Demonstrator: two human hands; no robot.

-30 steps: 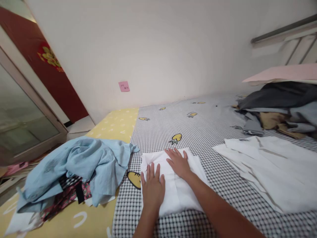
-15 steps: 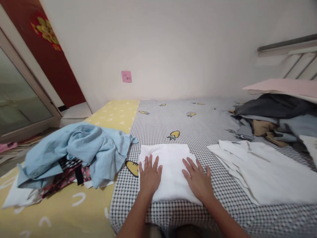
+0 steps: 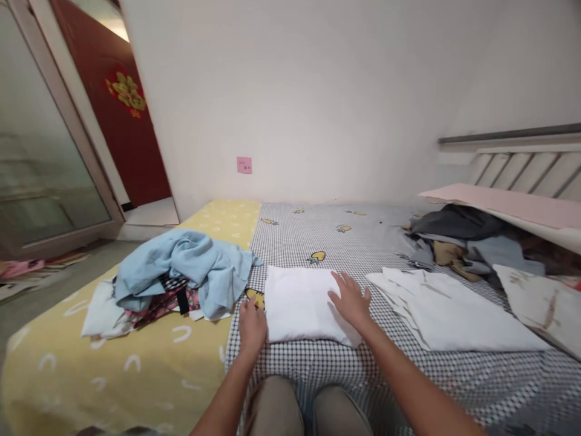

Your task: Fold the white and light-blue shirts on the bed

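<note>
A folded white garment (image 3: 299, 303) lies flat on the checked bedsheet (image 3: 304, 360), straight in front of my knees. My left hand (image 3: 253, 327) rests by its left edge, fingers a little bent and apart, with no cloth in them. Over the right part of the garment is my right hand (image 3: 351, 300), fingers spread; whether it touches the fabric I cannot tell. To the right lies another white garment (image 3: 467, 312), laid out in flat layers with its narrow end toward my right hand.
A loose heap with a light blue shirt (image 3: 181, 257) on top lies on the yellow sheet (image 3: 149, 375) at left. Dark and grey clothes (image 3: 458, 227) are piled at back right under a pink board (image 3: 508, 203). The white wall (image 3: 313, 109) bounds the bed's far side.
My left hand has slid off the garment to its left side. My right hand has lifted slightly and shifted toward the garment's far right corner. The view has tilted and drawn back.
</note>
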